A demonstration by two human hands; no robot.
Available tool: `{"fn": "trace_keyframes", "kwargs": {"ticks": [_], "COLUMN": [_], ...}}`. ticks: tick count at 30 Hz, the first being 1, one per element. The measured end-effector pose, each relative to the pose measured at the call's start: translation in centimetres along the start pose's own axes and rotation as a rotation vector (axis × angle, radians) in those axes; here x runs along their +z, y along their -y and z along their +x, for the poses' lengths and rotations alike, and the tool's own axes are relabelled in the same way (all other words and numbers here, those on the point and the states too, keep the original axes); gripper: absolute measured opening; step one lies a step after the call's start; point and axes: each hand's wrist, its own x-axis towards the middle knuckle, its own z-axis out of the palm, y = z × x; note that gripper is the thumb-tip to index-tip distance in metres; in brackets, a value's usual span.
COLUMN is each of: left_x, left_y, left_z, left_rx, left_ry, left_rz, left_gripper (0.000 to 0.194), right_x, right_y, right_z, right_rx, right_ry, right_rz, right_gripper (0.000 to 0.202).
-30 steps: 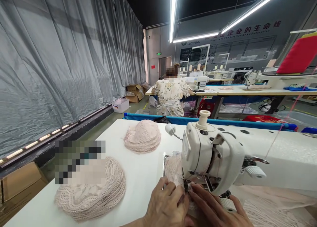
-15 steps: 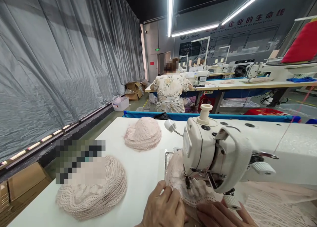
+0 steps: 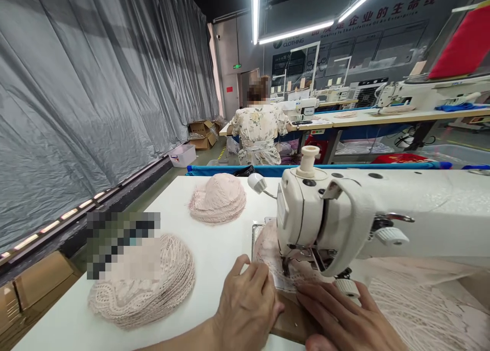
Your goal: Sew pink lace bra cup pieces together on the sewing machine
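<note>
On the white counter (image 3: 218, 244), a scalloped lace stack (image 3: 172, 284) sits at 9 o'clock from the pink lace piece (image 3: 266, 246), a smaller stack (image 3: 224, 198) at 10. The sewing machine head (image 3: 302, 208) at 1 o'clock partly hides this piece, which lies beneath it, its visible length running 11 to 4. Left hand (image 3: 247, 302) and right hand (image 3: 337, 312) meet its near edge; whether either grip is clamped, I cannot tell.

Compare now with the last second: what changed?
The left hand shifted left, away from the presser foot; the right hand drew back from it toward the wearer, widening the gap between them. More of the lace shows at the foot. No clear grip or release. Near stack, far stack and machine: unmoved.
</note>
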Motion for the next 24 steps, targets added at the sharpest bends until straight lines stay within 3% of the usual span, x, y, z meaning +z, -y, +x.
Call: {"fn": "trace_keyframes", "kwargs": {"ticks": [3, 5, 12, 15, 19, 21, 24], "left_x": [-0.2, 0.0, 1.1, 1.4, 0.8, -0.1, -1.3], "left_y": [0.4, 0.8, 2.4, 2.6, 2.3, 1.8, 1.0], "left_z": [0.2, 0.6, 1.7, 1.6, 0.8, 0.0, -1.6], "left_rx": [-0.003, 0.023, 0.126, 0.144, 0.154, 0.16, 0.154], "left_ry": [0.027, 0.043, 0.098, 0.082, 0.044, 0.032, 0.027], "left_rz": [-0.039, -0.041, 0.043, 0.053, 0.086, 0.096, 0.096], "left_gripper": [0.015, 0.014, 0.018, 0.019, 0.023, 0.023, 0.024], "right_x": [-1.1, -1.2, 0.8, 0.5, -1.8, -3.1, -3.9], "right_y": [-0.3, -0.2, 1.1, 1.5, 2.2, 3.0, 5.2], "right_z": [0.6, 0.7, -0.3, 0.2, 1.5, 0.7, -3.9], "right_rx": [0.021, 0.056, 0.306, 0.268, 0.138, 0.082, 0.113], "right_ry": [0.056, 0.02, -0.076, -0.058, -0.068, -0.082, -0.061], "right_rz": [0.025, 0.038, 0.218, 0.262, 0.38, 0.443, 0.355], "right_gripper": [0.044, 0.043, 0.046, 0.041, 0.041, 0.04, 0.034]}}
